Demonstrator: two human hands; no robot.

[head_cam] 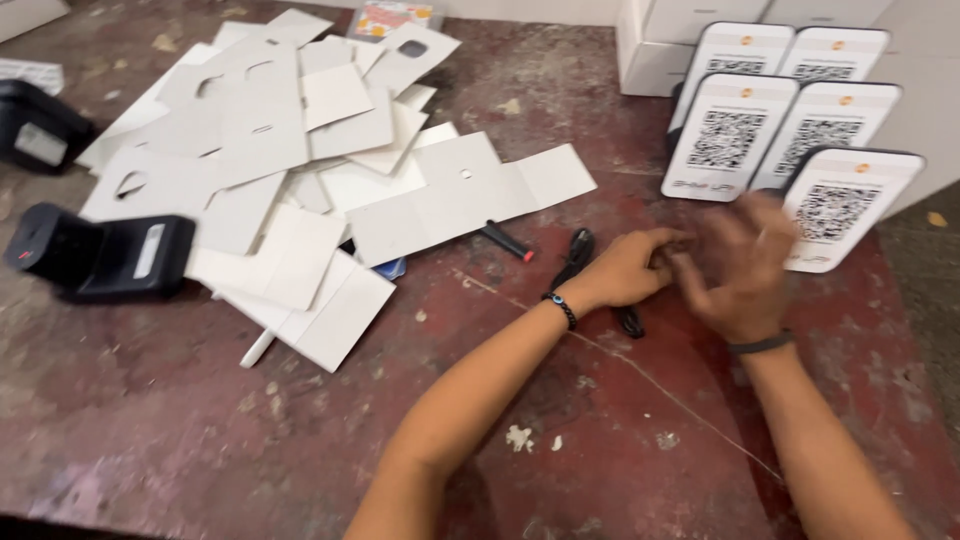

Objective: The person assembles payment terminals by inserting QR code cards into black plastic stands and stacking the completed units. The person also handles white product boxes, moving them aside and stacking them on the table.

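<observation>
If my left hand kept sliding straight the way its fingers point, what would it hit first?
Probably the right hand: the left hand points rightward at it, and they nearly touch. Beyond stands the nearest white code-printed stand. Motion blur leaves depth uncertain.

Two bare forearms, each with a band at the wrist

The left hand (625, 270) and the right hand (735, 275) come in from the near edge on arms with no sleeves showing. The left wrist wears a thin dark beaded bracelet (562, 309) with one small blue bead facing up. The right wrist wears a plain, flat dark band (760, 345), snug all round. The right hand is motion-blurred, so any rings cannot be made out.
</observation>
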